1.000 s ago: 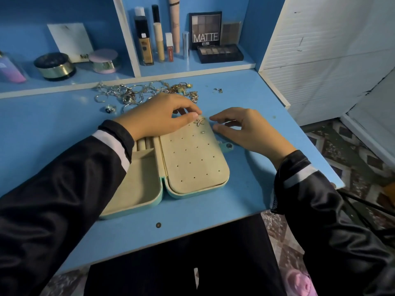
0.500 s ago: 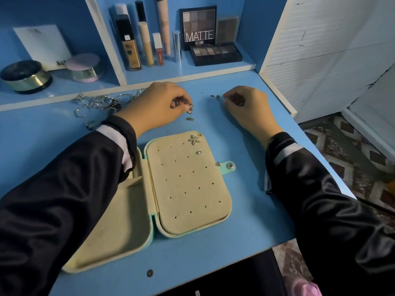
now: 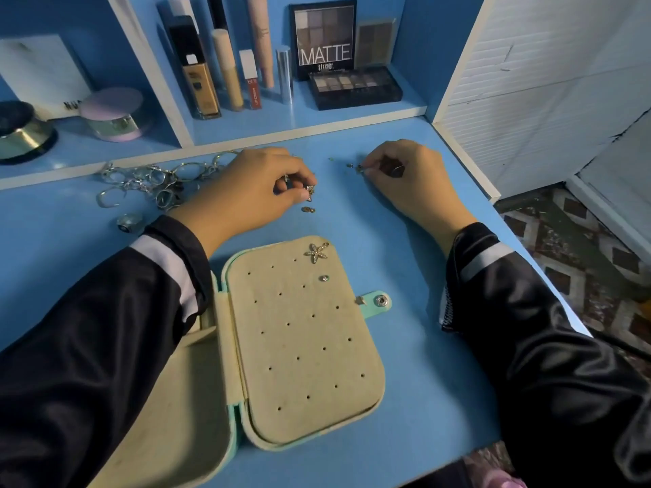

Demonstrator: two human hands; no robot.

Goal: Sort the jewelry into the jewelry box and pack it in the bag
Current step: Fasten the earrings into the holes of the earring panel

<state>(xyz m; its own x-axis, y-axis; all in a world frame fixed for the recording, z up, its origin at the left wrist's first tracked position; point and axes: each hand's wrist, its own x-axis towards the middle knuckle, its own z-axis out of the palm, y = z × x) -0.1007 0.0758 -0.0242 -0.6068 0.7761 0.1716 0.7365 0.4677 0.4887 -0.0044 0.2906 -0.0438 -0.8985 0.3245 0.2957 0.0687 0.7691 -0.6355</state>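
Note:
The mint jewelry box (image 3: pixel 371 304) lies open on the blue desk, its beige holed panel facing up. A starfish earring (image 3: pixel 317 252) and a small stud (image 3: pixel 324 278) are pinned near the panel's top. Beyond the box, my left hand (image 3: pixel 246 195) pinches a small gold earring (image 3: pixel 310 190) just above the desk. A loose gold piece (image 3: pixel 308 209) lies below it. My right hand (image 3: pixel 412 181) pinches a tiny earring (image 3: pixel 359 168) at the far right. A pile of silver rings and chains (image 3: pixel 151 181) lies left of my left hand.
A raised shelf at the back holds makeup bottles (image 3: pixel 197 68), an eyeshadow palette (image 3: pixel 354 88) and round compacts (image 3: pixel 112 114). A single ring (image 3: pixel 128 221) lies near my left sleeve. The desk's right edge (image 3: pixel 493 197) drops to a patterned floor.
Both hands left the box's top edge and reached back to the loose jewelry, each pinching a small piece. The starfish earring stays pinned on the panel. The view shifted closer.

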